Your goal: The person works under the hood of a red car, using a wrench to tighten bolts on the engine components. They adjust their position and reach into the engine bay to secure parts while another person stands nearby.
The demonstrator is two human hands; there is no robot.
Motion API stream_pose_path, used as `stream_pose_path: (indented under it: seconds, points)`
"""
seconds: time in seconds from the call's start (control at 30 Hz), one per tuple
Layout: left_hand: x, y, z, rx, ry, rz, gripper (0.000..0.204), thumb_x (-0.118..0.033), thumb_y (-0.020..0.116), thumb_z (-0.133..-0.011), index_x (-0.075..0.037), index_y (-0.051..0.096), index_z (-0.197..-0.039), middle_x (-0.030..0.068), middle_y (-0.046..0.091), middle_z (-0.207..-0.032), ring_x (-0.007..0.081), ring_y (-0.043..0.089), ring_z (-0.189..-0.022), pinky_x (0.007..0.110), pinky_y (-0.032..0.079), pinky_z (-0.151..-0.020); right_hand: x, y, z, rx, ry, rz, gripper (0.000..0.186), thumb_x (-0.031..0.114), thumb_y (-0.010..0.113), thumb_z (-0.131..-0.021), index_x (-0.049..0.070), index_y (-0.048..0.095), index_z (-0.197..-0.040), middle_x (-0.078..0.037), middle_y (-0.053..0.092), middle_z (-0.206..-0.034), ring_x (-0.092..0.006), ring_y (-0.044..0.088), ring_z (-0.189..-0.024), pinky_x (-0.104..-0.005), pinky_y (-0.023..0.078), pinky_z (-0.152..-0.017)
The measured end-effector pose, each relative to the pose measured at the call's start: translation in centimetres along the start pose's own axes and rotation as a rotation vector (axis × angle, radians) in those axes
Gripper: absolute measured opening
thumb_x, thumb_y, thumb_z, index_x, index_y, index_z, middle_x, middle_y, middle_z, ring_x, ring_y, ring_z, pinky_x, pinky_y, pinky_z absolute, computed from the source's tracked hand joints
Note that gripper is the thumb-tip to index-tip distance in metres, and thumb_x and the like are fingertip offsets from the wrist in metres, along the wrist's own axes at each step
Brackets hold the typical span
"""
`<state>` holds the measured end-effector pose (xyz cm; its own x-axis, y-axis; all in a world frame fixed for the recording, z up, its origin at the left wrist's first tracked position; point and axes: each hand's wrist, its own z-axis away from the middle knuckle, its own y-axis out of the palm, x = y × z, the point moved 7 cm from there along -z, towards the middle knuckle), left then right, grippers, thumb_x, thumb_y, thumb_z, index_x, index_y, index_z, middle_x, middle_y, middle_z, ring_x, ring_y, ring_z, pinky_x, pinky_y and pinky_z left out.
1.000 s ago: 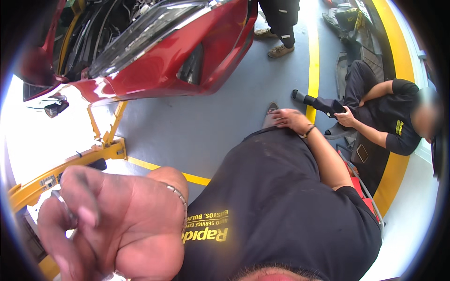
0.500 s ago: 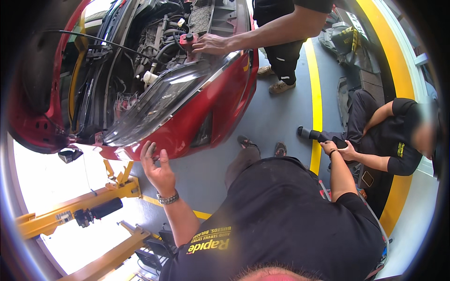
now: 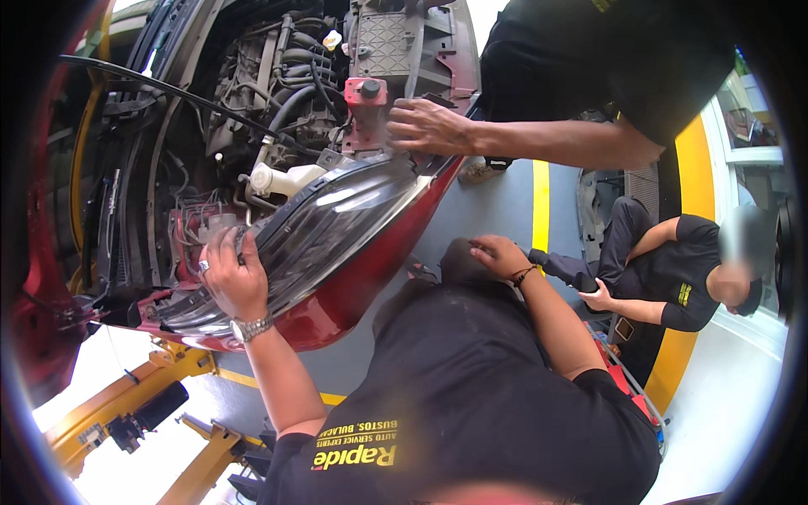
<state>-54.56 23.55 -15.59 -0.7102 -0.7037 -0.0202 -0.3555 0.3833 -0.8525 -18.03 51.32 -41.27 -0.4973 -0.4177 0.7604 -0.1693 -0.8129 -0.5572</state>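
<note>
My left hand (image 3: 233,273), with a ring and a metal watch, rests at the inner rear edge of the car's clear headlight (image 3: 337,215), its fingers stretched out and slightly parted. Nothing shows in its grasp. My right hand (image 3: 500,256) hovers in front of my body near my thigh, fingers loosely extended, holding nothing visible. The headlight sits above the red front bumper (image 3: 337,303). Behind it are a white fluid reservoir (image 3: 282,179) and the engine (image 3: 307,80). A co-worker's hand (image 3: 431,128) is at the front corner by a red bracket (image 3: 367,94).
A thin black rod (image 3: 168,87) slants across the engine bay. Yellow lift arms (image 3: 126,396) stand at lower left. Another person (image 3: 673,269) sits at right beside the yellow floor line (image 3: 540,210), near dark car parts (image 3: 593,202).
My left hand has moved forward from above the bumper onto the headlight's edge. My right hand has swung in toward my front. I am closer to the car, and the co-worker leans in further.
</note>
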Motion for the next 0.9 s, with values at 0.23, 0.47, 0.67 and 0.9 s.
stream_pose_path:
  seconds: [0.23,0.47,0.67,0.9]
  points:
    - [0.5,1.1,0.2,0.153,-0.074,0.058,0.044,-0.043,0.064,-0.102,0.000,0.073,-0.107,0.0144,0.075,-0.102,0.0349,0.070,-0.093,0.043,0.052,-0.081,14.9,-5.1,-6.7,-0.118,-0.608,0.245,0.024,0.022,0.084,-0.083,0.009,0.065,-0.087,-0.008,0.064,-0.083,-0.0294,0.065,-0.079,-0.0415,0.052,-0.073]
    - [0.6,0.8,-0.1,0.117,-0.061,0.200,0.040,-0.033,0.064,-0.101,0.006,0.071,-0.106,0.0194,0.073,-0.095,0.0381,0.070,-0.084,0.045,0.053,-0.078,17.1,-6.8,-12.7,-0.160,-0.844,0.170,0.029,0.019,0.087,-0.075,0.008,0.061,-0.079,-0.008,0.063,-0.079,-0.0268,0.063,-0.069,-0.0394,0.052,-0.066]
    - [1.1,0.8,0.6,0.120,-0.145,0.171,0.042,-0.033,0.063,-0.102,0.008,0.072,-0.103,0.0196,0.072,-0.089,0.0373,0.069,-0.079,0.043,0.053,-0.074,20.9,-8.8,-13.2,-0.139,-1.014,0.103,0.027,0.015,0.086,-0.073,0.007,0.064,-0.089,-0.006,0.061,-0.083,-0.0219,0.059,-0.065,-0.0352,0.050,-0.059]
    - [1.1,0.6,0.6,0.118,-0.153,0.156,0.040,-0.032,0.062,-0.102,0.007,0.071,-0.106,0.0194,0.072,-0.090,0.0384,0.069,-0.079,0.044,0.053,-0.073,25.9,-7.5,-14.6,0.015,-1.111,0.001,0.025,0.019,0.085,-0.082,0.006,0.066,-0.092,-0.006,0.062,-0.088,-0.0208,0.061,-0.067,-0.0325,0.052,-0.060]
